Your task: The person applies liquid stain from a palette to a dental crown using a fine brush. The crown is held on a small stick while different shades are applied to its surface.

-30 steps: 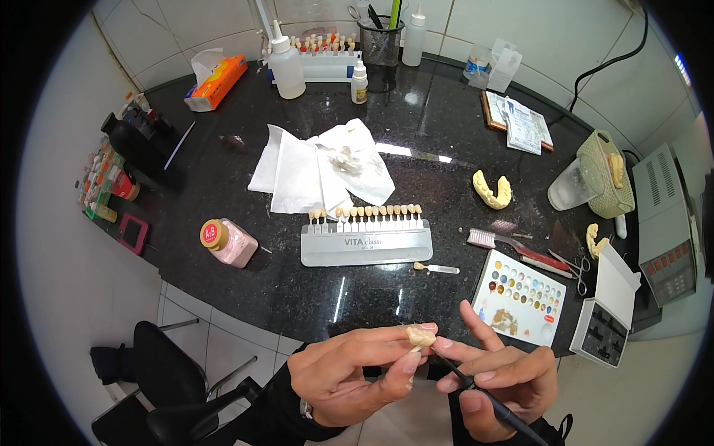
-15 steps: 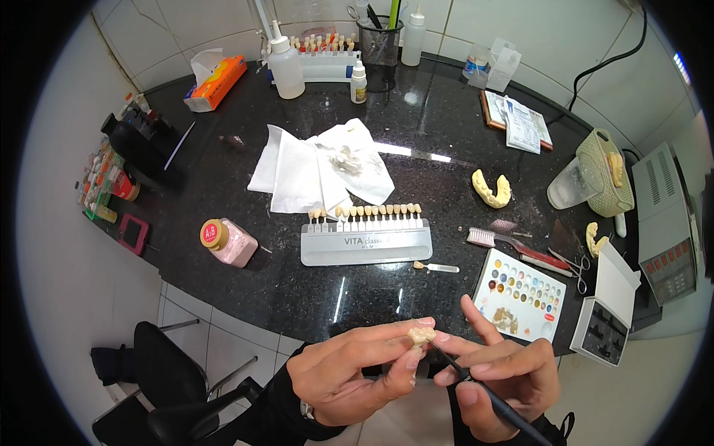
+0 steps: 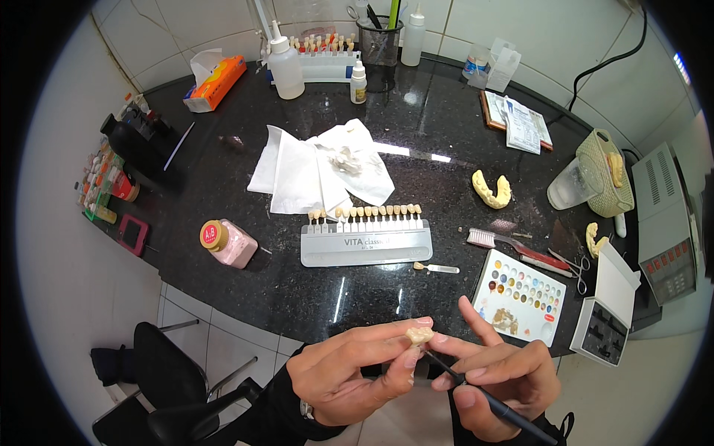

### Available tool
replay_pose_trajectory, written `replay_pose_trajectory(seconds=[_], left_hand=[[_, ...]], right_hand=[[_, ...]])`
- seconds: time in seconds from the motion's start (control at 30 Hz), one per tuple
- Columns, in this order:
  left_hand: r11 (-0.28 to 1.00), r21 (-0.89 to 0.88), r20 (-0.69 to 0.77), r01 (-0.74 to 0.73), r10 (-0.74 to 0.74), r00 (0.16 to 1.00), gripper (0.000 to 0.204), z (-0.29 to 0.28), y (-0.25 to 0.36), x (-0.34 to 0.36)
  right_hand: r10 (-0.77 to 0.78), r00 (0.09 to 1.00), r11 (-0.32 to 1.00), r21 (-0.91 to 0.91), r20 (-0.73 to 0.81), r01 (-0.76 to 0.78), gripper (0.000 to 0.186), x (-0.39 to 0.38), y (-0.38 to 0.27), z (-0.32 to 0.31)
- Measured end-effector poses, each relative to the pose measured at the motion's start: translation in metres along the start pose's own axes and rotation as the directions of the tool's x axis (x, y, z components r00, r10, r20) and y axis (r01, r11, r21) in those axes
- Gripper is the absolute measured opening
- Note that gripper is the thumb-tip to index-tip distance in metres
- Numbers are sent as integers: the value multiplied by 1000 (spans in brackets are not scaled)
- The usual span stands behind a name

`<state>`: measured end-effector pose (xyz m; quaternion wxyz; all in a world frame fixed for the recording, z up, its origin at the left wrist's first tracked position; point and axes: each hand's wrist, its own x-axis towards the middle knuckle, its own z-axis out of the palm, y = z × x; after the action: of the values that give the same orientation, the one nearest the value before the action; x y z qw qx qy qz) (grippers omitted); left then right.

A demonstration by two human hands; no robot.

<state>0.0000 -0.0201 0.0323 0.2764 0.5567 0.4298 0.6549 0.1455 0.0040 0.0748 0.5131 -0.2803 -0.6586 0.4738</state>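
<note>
My left hand [image 3: 357, 372] pinches a small cream dental crown piece [image 3: 419, 336] between thumb and fingertips, above the near edge of the table. In my right hand [image 3: 506, 379] is a thin brush [image 3: 494, 403] with a dark handle, gripped like a pen. Its fine tip reaches just below the crown piece; whether it touches cannot be told. One right fingertip rests close beside the piece, and the index finger points up. To the right of that hand lies a white paint palette [image 3: 524, 296] with rows of coloured wells and a brown smear.
A tooth shade guide [image 3: 364, 251] stands mid-table, with one loose shade tab [image 3: 437, 267] before it. Nearby are crumpled white tissues [image 3: 297, 175], a jar of pink powder [image 3: 229, 244], a dental cast [image 3: 491, 189], a toothbrush [image 3: 483, 237], scissor-like forceps [image 3: 576, 269] and a black-and-white box [image 3: 604, 327].
The brush tip has shifted slightly left and down, under the crown piece. The crown piece has moved a touch to the left. Everything on the table stays put.
</note>
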Motion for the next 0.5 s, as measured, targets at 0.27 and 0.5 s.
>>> replay_pose_trajectory(seconds=[0.27, 0.5], left_hand=[[946, -252, -94, 206, -236, 967, 12, 7, 5, 1], [936, -281, -69, 211, -239, 969, 13, 8, 1, 1]], right_hand=[[28, 1000, 998, 56, 14, -28, 15, -2, 0, -2], [140, 989, 990, -13, 51, -140, 19, -5, 0, -4]])
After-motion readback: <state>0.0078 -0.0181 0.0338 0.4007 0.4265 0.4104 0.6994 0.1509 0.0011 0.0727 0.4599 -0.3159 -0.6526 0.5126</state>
